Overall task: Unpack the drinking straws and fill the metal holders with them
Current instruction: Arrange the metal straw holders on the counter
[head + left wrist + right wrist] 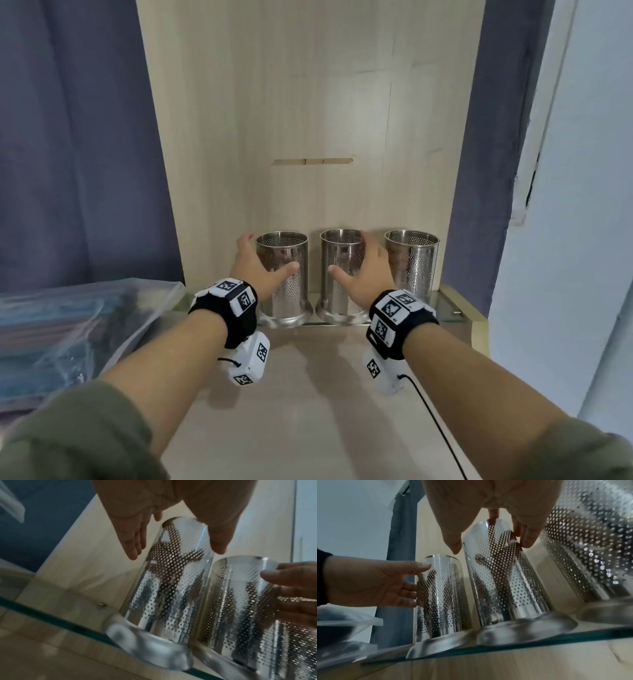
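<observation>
Three perforated metal holders stand in a row on a glass shelf [443, 310]. My left hand [263, 260] is spread round the left holder [291, 246], fingers on its far left side, thumb in front. In the left wrist view the straight fingers [133, 547] and thumb flank this holder [171, 581] with small gaps. My right hand [356, 260] is spread round the middle holder [339, 246]; its thumb and fingers [528, 539] flank that holder [501, 581]. The right holder [412, 263] stands untouched. No straws show above any rim. A clear bag of straws [68, 318] lies at the left.
A pale wooden panel [308, 102] rises right behind the holders. Blue curtains [68, 137] hang on both sides and a white wall [582, 205] stands at the right. A wooden tabletop [308, 394] lies below my arms. A black cable [435, 414] trails from my right wrist.
</observation>
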### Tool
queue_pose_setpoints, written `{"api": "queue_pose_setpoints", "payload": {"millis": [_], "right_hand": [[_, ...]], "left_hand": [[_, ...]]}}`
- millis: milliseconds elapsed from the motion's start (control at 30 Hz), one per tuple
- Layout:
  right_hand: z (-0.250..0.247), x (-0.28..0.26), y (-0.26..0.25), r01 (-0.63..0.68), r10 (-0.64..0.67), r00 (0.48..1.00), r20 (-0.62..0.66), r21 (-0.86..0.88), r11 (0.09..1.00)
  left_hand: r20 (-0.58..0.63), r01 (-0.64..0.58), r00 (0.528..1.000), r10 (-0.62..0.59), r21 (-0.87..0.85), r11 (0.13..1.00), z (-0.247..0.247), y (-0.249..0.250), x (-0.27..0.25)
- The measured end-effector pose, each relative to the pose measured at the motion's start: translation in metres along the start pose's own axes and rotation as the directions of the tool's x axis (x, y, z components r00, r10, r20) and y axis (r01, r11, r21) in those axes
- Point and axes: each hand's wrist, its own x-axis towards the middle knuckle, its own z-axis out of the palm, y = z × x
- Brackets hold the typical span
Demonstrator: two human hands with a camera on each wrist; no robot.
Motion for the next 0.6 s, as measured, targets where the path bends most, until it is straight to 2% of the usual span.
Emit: {"api": "queue_pose_setpoints", "payload": {"millis": [133,300,467,600], "right_hand": [[0.010,0.004,0.000,-0.049,0.051,0.998,-0.032,0.074,0.996],[0.019,0.014,0.003,-0.064,0.076,0.993,-0.090,0.135,0.989],[0.021,0.012,0.004,-0.070,0.085,0.991,-0.099,0.142,0.987],[0.017,0.000,-0.003,-0.022,0.055,0.986,-0.155,0.208,0.978]], "left_hand": [[0.017,0.042,0.999,-0.042,-0.038,0.998,0.006,-0.008,0.008],[0.005,-0.045,0.999,0.045,-0.015,0.999,0.008,-0.001,0.008],[-0.117,-0.102,0.988,0.098,-0.026,0.994,-0.019,-0.001,-0.020],[-0.204,-0.085,0.976,0.076,-0.036,0.996,-0.055,-0.015,-0.058]]}}
